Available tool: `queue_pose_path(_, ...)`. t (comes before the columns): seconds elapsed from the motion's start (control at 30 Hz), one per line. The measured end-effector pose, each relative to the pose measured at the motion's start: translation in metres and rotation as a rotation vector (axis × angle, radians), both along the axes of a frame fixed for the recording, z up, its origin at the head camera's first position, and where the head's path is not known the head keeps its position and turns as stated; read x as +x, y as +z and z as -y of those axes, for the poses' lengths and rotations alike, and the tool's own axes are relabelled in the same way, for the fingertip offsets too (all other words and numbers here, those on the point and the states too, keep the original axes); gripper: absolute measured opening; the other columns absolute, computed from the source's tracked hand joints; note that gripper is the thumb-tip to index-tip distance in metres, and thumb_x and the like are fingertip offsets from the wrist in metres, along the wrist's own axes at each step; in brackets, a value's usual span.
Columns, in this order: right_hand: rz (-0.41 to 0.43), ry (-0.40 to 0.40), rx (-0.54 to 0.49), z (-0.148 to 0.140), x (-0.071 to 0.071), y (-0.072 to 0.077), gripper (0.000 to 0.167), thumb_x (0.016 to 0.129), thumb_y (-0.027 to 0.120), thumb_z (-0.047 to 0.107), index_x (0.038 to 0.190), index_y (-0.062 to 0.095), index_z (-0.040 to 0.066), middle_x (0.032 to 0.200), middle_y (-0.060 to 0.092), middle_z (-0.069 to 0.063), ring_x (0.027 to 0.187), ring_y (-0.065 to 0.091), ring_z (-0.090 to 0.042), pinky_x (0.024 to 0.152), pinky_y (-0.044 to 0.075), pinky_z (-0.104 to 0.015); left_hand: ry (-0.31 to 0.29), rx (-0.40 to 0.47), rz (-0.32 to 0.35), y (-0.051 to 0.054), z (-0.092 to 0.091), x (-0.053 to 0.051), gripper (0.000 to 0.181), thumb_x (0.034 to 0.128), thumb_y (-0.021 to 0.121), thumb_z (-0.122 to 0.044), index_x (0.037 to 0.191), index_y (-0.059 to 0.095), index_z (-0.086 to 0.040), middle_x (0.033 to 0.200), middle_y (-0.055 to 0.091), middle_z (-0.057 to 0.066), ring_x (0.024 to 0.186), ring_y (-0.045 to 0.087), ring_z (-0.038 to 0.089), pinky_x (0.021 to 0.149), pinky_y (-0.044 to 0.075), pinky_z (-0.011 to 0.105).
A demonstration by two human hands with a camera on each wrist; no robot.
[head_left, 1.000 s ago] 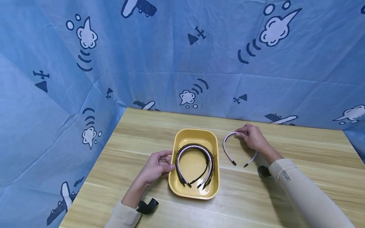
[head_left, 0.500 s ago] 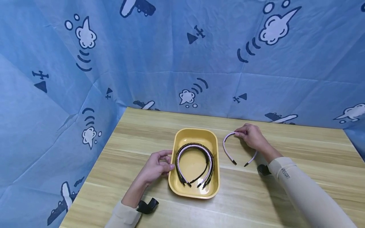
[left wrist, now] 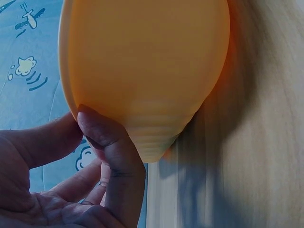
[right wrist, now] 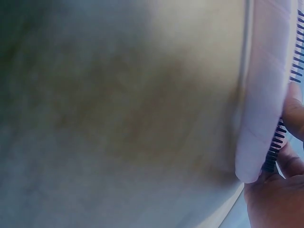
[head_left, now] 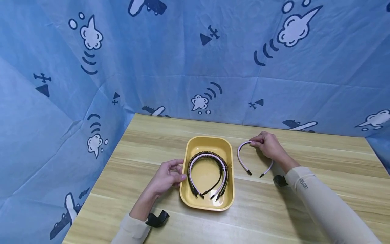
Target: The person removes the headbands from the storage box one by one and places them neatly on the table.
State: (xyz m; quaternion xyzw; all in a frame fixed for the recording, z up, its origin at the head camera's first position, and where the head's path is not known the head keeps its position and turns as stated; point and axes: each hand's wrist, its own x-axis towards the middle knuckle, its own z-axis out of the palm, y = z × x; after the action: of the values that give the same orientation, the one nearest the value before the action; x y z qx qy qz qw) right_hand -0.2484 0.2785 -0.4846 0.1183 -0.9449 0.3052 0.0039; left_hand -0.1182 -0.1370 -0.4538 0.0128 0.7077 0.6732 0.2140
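In the head view my left hand point(head_left: 164, 178) holds the left rim of a yellow rectangular tub point(head_left: 207, 207). The left wrist view shows that thumb point(left wrist: 109, 137) on one side of the tub wall point(left wrist: 147, 71) and a finger on the other. Inside the tub lie several nested headbands, among them a lilac headband point(head_left: 207, 155) and dark brown or black ones. To the tub's right, my right hand point(head_left: 268, 145) pinches another lilac headband point(head_left: 242, 162) near its top, with its dark tips pointing toward me. Comb teeth line this headband point(right wrist: 268, 85) in the right wrist view.
The wood-grain table point(head_left: 146, 135) meets a blue patterned cloth point(head_left: 170, 88) at the back and left. A black band piece point(head_left: 157, 219) sits by the left wrist, and a similar black piece point(head_left: 280, 180) by the right.
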Motion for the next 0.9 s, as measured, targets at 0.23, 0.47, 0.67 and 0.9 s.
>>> queue_pose_path(0.23,0.012,-0.009,0.004,-0.002,0.001,0.002,0.021,0.097,0.076,0.01,0.113,0.079,-0.003,0.09,0.065,-0.013,0.078,0.048,-0.021,0.061,0.036,-0.025,-0.002,-0.012,-0.001,0.001,-0.001,-0.001,0.065,0.088,0.067,0.012,0.15,0.046,0.012,0.096,0.057,0.004,0.067,0.059,0.008,0.058,0.053,0.017)
queue_pose_path(0.47,0.075,-0.018,0.003,-0.001,0.003,0.006,0.028,0.099,0.075,0.015,0.12,0.077,-0.003,0.092,0.062,-0.013,0.08,0.047,-0.023,0.064,0.036,-0.028,0.002,-0.013,0.002,0.002,-0.002,-0.001,0.064,0.0884,0.067,0.012,0.149,0.046,0.012,0.095,0.057,0.004,0.067,0.06,0.007,0.058,0.054,0.017)
queue_pose_path(0.67,0.087,-0.03,0.007,-0.001,0.004,0.009,0.034,0.099,0.075,0.019,0.125,0.074,-0.002,0.107,0.068,-0.019,0.085,0.051,-0.024,0.067,0.04,-0.027,0.004,-0.01,0.001,0.002,-0.002,0.0,0.064,0.0891,0.067,0.012,0.149,0.045,0.014,0.096,0.057,0.004,0.069,0.062,0.006,0.059,0.055,0.018)
queue_pose_path(0.9,0.087,-0.051,0.008,0.004,0.009,0.014,0.038,0.1,0.073,0.02,0.128,0.071,-0.004,0.117,0.069,-0.023,0.089,0.057,-0.026,0.068,0.047,-0.023,0.013,-0.007,0.007,0.002,-0.001,0.0,0.064,0.0887,0.066,0.013,0.15,0.046,0.013,0.098,0.058,0.007,0.069,0.063,0.008,0.059,0.056,0.018)
